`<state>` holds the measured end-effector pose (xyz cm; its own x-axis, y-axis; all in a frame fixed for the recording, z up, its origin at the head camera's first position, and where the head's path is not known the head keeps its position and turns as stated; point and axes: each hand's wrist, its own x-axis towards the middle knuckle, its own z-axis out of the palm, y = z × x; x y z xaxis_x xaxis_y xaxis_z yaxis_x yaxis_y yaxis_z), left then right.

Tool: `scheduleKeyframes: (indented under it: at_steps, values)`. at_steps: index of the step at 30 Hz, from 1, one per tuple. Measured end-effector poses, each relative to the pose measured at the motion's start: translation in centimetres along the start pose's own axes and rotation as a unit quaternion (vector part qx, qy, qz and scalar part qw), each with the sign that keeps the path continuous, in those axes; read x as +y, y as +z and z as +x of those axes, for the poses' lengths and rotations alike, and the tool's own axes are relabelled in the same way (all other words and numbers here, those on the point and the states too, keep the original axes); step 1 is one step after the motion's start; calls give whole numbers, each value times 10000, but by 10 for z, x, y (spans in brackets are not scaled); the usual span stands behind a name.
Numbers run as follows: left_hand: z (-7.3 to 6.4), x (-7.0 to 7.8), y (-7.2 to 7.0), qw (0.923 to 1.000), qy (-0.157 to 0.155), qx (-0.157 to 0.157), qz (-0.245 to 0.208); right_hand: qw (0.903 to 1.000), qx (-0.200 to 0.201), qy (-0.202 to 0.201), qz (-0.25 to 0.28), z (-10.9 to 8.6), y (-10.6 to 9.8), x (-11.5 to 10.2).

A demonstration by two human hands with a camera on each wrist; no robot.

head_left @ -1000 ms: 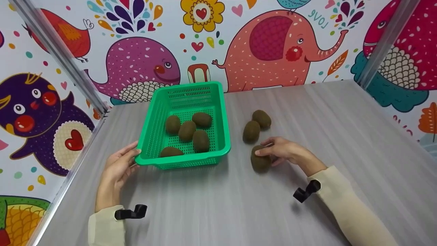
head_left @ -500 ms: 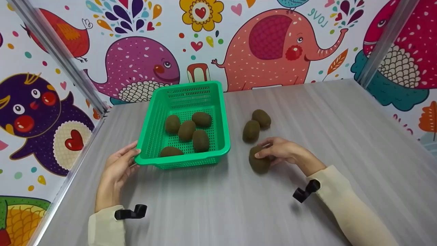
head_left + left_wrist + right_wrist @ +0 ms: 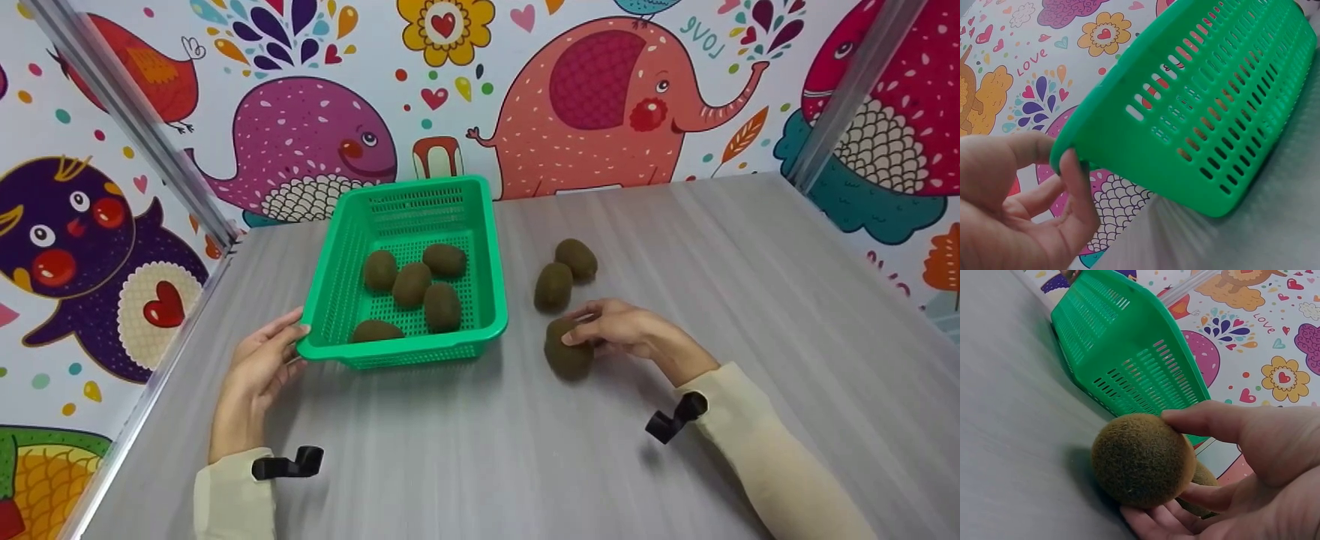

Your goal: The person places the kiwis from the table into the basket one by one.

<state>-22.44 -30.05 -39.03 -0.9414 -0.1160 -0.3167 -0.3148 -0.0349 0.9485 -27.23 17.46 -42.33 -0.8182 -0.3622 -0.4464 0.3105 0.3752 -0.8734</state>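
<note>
A green plastic basket with slotted walls stands on the table, left of centre. Several brown kiwis lie inside it. My left hand pinches the basket's near left corner; in the left wrist view the thumb and fingers close on the rim. To the right of the basket, my right hand grips a kiwi, thumb on top and fingers under its far side. The right wrist view shows that kiwi low over the tabletop, close to its shadow.
Two more kiwis, a nearer one and a farther one, lie together just beyond my right hand. Cartoon-printed panels wall the grey table at the back and both sides.
The kiwi in my right hand has shifted slightly left and turned a little under the fingers. My left hand and the basket stay in place.
</note>
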Motion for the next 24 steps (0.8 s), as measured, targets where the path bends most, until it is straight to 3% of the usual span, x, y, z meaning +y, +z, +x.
scheduleKeyframes:
  at_steps: [6, 15, 24]
  values:
    - [1, 0, -1, 10000, 35, -25, 30, 9997, -20, -77, 247, 1, -2, -1]
    - [-1, 0, 1, 10000, 62, 13, 24, 9938, -40, -239, 1082, 2, -4, -2]
    - [-1, 1, 2, 10000, -10, 45, -77, 9922, -97, -381, 1186, -1, -1, -5]
